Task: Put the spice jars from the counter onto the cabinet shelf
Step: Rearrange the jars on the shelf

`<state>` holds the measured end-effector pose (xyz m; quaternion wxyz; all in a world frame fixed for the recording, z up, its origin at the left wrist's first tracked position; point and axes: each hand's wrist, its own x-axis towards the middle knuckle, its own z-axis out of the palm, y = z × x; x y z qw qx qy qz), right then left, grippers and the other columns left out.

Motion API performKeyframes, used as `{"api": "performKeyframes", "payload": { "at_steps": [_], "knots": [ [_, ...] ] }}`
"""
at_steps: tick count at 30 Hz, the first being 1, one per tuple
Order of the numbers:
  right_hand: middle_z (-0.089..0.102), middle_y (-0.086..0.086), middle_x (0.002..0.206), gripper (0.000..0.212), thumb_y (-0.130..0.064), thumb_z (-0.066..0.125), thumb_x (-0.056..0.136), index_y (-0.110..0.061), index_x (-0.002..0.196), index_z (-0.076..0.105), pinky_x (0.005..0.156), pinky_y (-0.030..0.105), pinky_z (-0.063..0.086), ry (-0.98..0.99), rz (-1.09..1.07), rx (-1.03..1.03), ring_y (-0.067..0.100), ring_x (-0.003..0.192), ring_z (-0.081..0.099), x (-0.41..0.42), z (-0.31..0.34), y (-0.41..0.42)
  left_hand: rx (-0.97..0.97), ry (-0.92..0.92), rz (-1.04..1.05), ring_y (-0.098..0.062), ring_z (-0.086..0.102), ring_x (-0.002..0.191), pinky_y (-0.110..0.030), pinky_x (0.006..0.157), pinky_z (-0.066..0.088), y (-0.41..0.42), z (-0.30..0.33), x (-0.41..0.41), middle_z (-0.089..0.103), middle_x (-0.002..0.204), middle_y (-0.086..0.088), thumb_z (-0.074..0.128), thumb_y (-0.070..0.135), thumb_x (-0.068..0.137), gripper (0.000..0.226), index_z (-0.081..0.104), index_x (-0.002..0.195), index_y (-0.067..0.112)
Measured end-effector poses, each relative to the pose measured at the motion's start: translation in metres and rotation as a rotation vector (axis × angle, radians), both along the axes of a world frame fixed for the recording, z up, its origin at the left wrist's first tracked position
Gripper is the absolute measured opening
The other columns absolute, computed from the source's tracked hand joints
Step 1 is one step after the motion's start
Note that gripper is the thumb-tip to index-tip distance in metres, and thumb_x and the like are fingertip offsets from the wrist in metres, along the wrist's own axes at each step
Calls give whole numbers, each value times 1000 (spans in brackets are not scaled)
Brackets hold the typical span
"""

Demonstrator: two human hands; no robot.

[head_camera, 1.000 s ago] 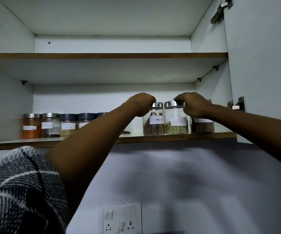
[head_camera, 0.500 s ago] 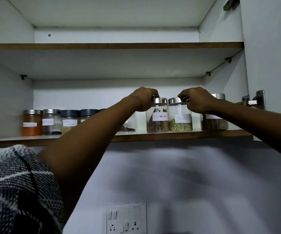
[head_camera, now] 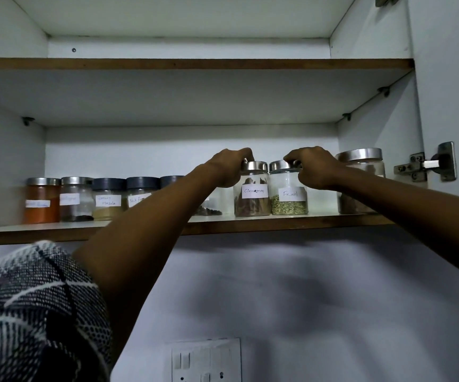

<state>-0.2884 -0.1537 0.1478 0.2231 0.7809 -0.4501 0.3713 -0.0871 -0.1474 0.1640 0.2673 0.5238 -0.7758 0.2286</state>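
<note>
Open white wall cabinet, lower wood-edged shelf (head_camera: 278,226) carrying a row of labelled spice jars. Left hand (head_camera: 229,168) pinches the steel lid of the glass cinnamon jar (head_camera: 251,195); right hand (head_camera: 315,168) pinches the lid of the glass fennel jar (head_camera: 289,197). Both jars appear seated, awaiting release; the counter is out of view, so any remainder is unknown.

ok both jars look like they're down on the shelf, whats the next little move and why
Probably let go and draw both hands back. The cinnamon jar and fennel jar already stand upright, side by side on the lower shelf, with the left hand and right hand on their lids.

Dim white cabinet (head_camera: 7,150) with 2 wood-edged shelves above a grey wall (head_camera: 305,299) bearing a switch plate (head_camera: 206,359).
</note>
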Motion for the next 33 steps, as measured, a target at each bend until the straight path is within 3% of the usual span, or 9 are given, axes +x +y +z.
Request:
{"api": "performKeyframes", "payload": {
  "at_steps": [7,12,14,17,20,25,29,31,33],
  "knots": [
    [64,20,110,34,10,46,76,5,106,60,91,44,45,41,-26,29,37,105,55,14,-1,-28,43,6,6,-34,52,109,-38,86,42,-28,-3,11,57,125,-17,41,-14,83,54,43,130,12],
    [63,19,108,26,7,48,77,3,101,59,79,34,41,66,-41,33,36,101,54,24,1,-54,62,-5,18,-34,51,111,-40,92,41,-50,-3,22,55,128,-15,37,-17,82,60,40,133,15],
    [63,20,106,24,7,48,77,4,99,58,74,32,37,60,-38,38,36,98,54,28,1,-64,45,-26,40,-33,51,114,-40,103,33,-59,-3,24,56,128,-13,37,-17,82,62,38,134,15],
    [62,20,104,23,7,49,77,4,98,58,70,29,33,56,-35,36,36,97,54,34,0,-81,22,-89,110,-32,48,124,-48,116,10,-73,-6,27,57,129,-9,40,-18,81,64,33,135,17],
    [61,19,105,22,7,48,77,4,98,57,71,30,33,56,-37,59,35,98,53,40,1,-94,64,-110,216,-37,30,139,-61,115,8,-86,-6,30,55,133,-6,41,-16,82,71,25,138,24],
    [60,18,107,14,5,47,78,-6,85,48,71,29,30,88,-23,108,32,97,51,46,2,-110,18,-189,282,-29,48,127,-55,112,-16,-100,-12,32,60,129,-9,43,-12,81,74,16,143,20],
    [59,18,109,13,4,47,79,-8,79,41,71,28,29,111,-34,130,26,88,45,48,3,-119,21,-235,323,-21,15,147,-57,110,-18,-104,-16,32,37,152,-6,42,-7,86,76,8,149,19],
    [58,18,112,21,3,47,80,-14,71,38,72,28,29,122,-44,129,30,96,50,50,4,-124,22,-272,345,-21,10,148,-58,110,-17,-105,-14,31,24,157,-4,42,-4,87,77,4,151,19],
    [58,18,114,17,3,47,80,-12,76,40,73,28,30,132,-51,117,33,104,51,50,4,-128,22,-287,354,-21,8,148,-58,110,-17,-106,-13,32,21,158,-3,41,-6,86,78,4,151,19]
  ]
}}
